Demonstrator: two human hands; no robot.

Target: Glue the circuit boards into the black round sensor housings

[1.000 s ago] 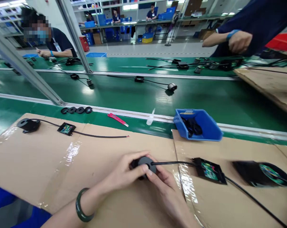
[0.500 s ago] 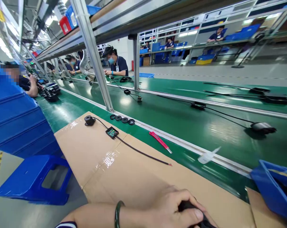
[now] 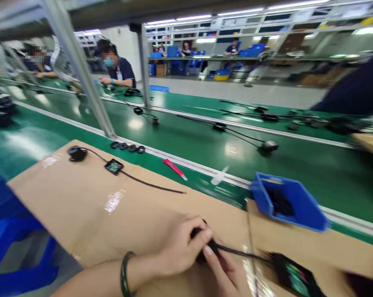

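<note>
Head view. Principal risk, in my judgement: strain on the black cable point(image 3: 245, 253). It runs from the black part point(image 3: 213, 247) in the hands to an open box point(image 3: 296, 274) with a circuit board exposed. Turning or lifting the part without slack could tug the cable at its joint, or drag the box across the cardboard point(image 3: 149, 235) and its tape seam. Bumping the uncovered board could also damage it. A slip of the fingers is a lesser risk, as the part is small and mostly covered by them.

Secondary hazard: the red knife point(image 3: 174, 169) lies loose on the green bench point(image 3: 201, 189), its pale tip near the bare end of a second cable point(image 3: 152, 183). A careless reach there could nick skin or wire; blur prevents confirming whether the blade is out.

Position: the black part sits between the left hand point(image 3: 180, 249) and the right hand point(image 3: 226, 270), which are together and closed on it, thumbs at the near side. It appears held just above the cardboard; contact beneath cannot be told. The cable leaves past the right hand, and the box lies beyond that hand, to its right.
</note>
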